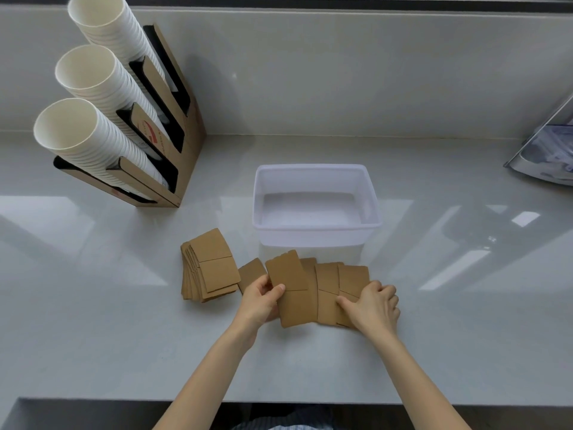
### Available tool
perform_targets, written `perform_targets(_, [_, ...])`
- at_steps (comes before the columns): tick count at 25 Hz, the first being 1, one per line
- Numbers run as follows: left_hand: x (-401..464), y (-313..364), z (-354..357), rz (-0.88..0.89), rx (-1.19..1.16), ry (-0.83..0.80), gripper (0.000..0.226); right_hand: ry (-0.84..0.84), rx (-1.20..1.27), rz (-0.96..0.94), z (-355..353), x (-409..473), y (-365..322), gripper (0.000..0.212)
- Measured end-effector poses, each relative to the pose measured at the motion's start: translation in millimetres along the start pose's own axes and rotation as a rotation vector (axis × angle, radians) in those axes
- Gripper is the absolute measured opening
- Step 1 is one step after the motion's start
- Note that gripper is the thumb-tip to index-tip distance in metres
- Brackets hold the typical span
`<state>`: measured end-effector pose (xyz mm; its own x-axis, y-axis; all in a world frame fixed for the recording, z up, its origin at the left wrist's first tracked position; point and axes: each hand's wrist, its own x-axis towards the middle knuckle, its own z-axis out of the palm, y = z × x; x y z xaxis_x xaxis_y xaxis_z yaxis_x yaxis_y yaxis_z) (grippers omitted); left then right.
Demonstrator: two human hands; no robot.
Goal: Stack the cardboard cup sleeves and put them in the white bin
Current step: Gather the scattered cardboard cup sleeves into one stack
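Flat brown cardboard cup sleeves lie on the grey counter in front of the white bin (316, 234), which holds nothing. A loose stack of sleeves (209, 268) sits to the left. My left hand (260, 301) grips a small bundle of sleeves (293, 291) by its left edge, thumb on top. A single sleeve (251, 273) lies partly under that hand. To the right, several overlapping sleeves (341, 283) are fanned out, and my right hand (373, 304) presses down on their right side with its fingers curled.
A cardboard holder (183, 131) with three slanted stacks of white paper cups (93, 72) stands at the back left. A clear plastic item (548, 150) leans at the right edge. The counter's front edge runs near my forearms.
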<state>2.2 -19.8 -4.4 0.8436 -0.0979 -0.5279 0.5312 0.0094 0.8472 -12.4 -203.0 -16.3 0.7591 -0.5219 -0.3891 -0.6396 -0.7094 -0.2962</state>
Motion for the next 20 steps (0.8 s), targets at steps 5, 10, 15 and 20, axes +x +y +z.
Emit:
perform_targets(5, [-0.9,-1.3,-0.6,0.002,0.01,0.017,0.023,0.012,0.044,0.0,-0.9,2.1,-2.0,0.078])
perform_targets(10, [-1.4,-1.1,0.5,0.002,0.014,0.02,0.021,0.028,0.146,-0.025,-2.0,2.0,0.0,0.069])
perform_targets(15, [-0.8,-2.5,1.3,0.0,0.031,0.023,0.021,-0.005,0.472,-0.052,-12.2,6.9,6.4,0.04])
perform_targets(20, [-1.2,-2.4,1.4,-0.002,0.027,0.035,0.021,-0.105,0.779,-0.072,-18.6,6.2,3.2,0.031])
